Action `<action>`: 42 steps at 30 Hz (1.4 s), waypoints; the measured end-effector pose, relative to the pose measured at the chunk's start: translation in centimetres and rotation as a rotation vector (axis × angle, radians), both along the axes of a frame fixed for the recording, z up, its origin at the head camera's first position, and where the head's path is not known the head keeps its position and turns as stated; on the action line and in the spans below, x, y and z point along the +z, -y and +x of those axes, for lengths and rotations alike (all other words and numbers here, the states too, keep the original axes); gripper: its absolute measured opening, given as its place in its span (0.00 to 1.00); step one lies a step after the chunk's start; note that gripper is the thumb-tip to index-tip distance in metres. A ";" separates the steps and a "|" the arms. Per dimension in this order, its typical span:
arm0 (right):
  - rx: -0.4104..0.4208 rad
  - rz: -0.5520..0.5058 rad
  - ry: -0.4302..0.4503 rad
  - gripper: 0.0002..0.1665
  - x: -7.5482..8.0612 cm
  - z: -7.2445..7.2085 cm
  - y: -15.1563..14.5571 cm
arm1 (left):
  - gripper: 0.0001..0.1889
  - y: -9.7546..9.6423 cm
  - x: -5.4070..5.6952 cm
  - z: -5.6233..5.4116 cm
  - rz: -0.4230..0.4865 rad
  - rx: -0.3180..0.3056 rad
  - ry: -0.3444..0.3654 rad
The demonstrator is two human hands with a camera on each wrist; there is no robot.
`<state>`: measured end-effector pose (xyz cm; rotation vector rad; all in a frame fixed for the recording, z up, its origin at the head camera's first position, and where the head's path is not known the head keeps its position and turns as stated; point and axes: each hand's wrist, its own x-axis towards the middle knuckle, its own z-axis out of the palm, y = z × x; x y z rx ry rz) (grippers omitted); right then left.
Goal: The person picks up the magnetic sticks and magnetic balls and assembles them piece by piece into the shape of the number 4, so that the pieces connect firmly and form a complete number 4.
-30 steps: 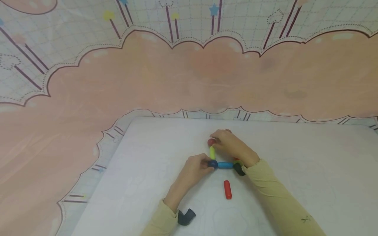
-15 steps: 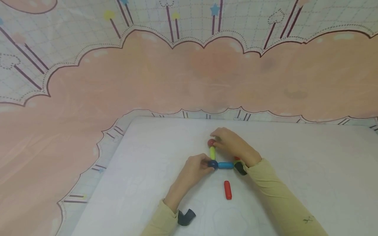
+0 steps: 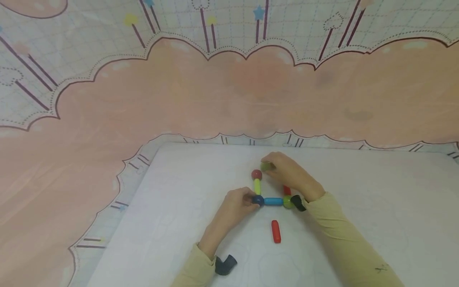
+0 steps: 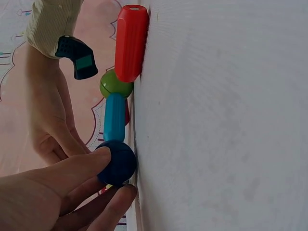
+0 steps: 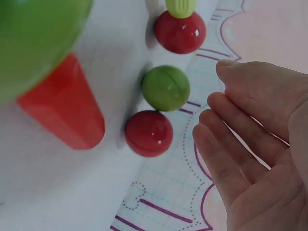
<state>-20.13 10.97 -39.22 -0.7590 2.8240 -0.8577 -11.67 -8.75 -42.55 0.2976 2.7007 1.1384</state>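
Observation:
My left hand (image 3: 234, 205) pinches a dark blue ball (image 4: 117, 162) between thumb and fingers. From this ball a light blue stick (image 3: 273, 201) runs to a green ball (image 3: 288, 201), and a yellow-green stick (image 3: 257, 186) leads up to a red ball (image 3: 256, 174). Another red stick (image 5: 70, 108) extends from that green ball, partly under the right arm. My right hand (image 5: 260, 130) has its fingers extended, apart from a second green ball (image 5: 166, 88) in the right wrist view. Touching that ball is another red ball (image 5: 149, 134), hidden in the head view.
A loose red stick (image 3: 275, 231) lies on the white table (image 3: 186, 171) nearer the person. Dark curved wrist pieces (image 3: 226, 265) stick out at both sleeves. Behind the table hangs a patterned pink and white cloth (image 3: 222, 95).
My right hand has shifted slightly up and right, off the red ball on the yellow-green stick. The second green ball has come into sight at its fingertips. My left hand stays on the blue ball.

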 end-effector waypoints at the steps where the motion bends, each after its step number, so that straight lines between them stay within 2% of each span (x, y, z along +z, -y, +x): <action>1: -0.004 0.001 0.002 0.22 0.0 -0.1 -0.1 | 0.15 0.0 0.0 0.0 -0.006 0.003 -0.002; 5: -0.013 0.010 0.015 0.22 -0.1 -0.3 -0.4 | 0.16 0.0 0.2 0.1 -0.043 0.006 -0.029; 10: -0.030 0.012 0.036 0.25 0.1 -0.4 -0.7 | 0.18 -0.2 0.6 0.1 -0.085 -0.026 -0.097; 13: -0.035 0.011 0.021 0.25 0.0 -0.4 -1.0 | 0.18 -0.6 1.0 0.1 -0.093 -0.044 -0.126; 21: -0.059 0.021 -0.017 0.26 -0.7 -0.4 -1.6 | 0.18 -1.9 1.5 0.1 -0.054 -0.120 -0.162; 26: -0.055 0.011 0.011 0.26 -1.0 -0.8 -1.8 | 0.18 -2.7 1.5 0.0 -0.047 -0.158 -0.181; 31: -0.039 0.007 0.028 0.20 -1.3 -1.4 -2.1 | 0.18 -3.5 1.4 -0.4 -0.069 -0.199 -0.224; 36: -0.026 0.007 0.022 0.15 -1.8 -1.7 -2.4 | 0.19 -4.4 1.2 -0.7 -0.097 -0.222 -0.200; 42: -0.037 0.019 0.017 0.15 -2.0 -1.7 -2.8 | 0.21 -5.2 1.0 -1.1 -0.138 -0.238 -0.171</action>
